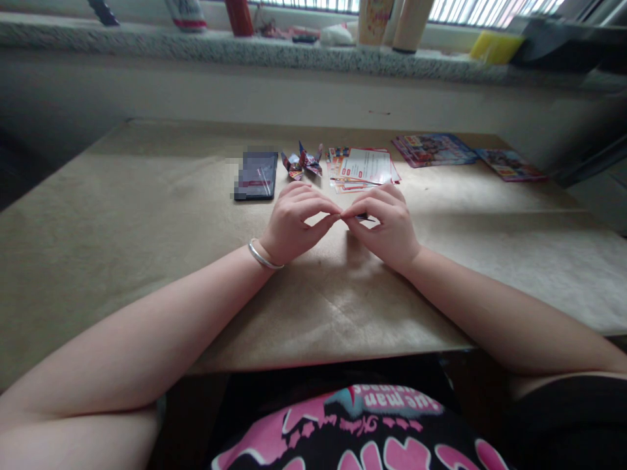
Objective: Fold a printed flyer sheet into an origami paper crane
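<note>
My left hand (300, 215), with a silver bangle at its wrist, pinches thumb against fingertip. My right hand (385, 219) meets it tip to tip in the same kind of pinch. Between them is a small, dark piece of folded paper (363, 217); most of it is hidden by the fingers, and only a thin edge and point show under the right hand. Just beyond the left hand stand two patterned paper cranes (302, 162), side by side. Printed paper sheets (366, 166) lie in a loose stack past the right hand.
A dark phone (257, 175) lies left of the cranes. Colourful printed booklets (435, 150) are fanned out at the back right, with another printed stack (512, 164) beside them. Behind the table (122, 228), a stone window ledge (294, 52) holds cans, bottles and a yellow item.
</note>
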Tool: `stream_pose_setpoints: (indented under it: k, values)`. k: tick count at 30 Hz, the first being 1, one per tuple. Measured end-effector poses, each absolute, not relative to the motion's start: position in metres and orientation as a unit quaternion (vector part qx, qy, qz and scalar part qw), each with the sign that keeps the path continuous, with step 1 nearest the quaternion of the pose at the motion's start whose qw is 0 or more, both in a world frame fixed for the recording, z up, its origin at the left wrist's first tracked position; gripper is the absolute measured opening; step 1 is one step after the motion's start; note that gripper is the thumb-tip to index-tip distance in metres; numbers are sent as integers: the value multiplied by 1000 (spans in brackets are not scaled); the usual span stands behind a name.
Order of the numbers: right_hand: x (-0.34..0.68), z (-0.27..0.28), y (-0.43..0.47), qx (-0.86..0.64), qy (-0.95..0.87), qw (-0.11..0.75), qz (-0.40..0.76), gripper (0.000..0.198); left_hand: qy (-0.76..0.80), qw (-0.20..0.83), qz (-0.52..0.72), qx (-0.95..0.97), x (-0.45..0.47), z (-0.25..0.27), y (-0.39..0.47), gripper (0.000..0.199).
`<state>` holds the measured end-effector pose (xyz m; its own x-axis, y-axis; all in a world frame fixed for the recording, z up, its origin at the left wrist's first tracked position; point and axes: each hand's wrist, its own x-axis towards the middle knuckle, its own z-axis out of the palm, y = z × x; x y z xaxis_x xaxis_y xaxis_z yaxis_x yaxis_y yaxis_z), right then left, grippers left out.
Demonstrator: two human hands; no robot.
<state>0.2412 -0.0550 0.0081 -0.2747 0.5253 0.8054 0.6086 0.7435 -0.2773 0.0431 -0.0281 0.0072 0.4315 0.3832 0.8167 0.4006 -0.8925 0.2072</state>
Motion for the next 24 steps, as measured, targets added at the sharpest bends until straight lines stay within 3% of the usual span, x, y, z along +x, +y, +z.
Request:
stream_pose_setpoints:
  k: [14,24]
  values:
    - [244,7,-54,-398,-784,475,-23,11,-248,-53,-456,-853,41,7,-30,17]
    - [244,7,-50,-395,-799,454,23,7,-248,-33,-472,-845,42,5,-28,12]
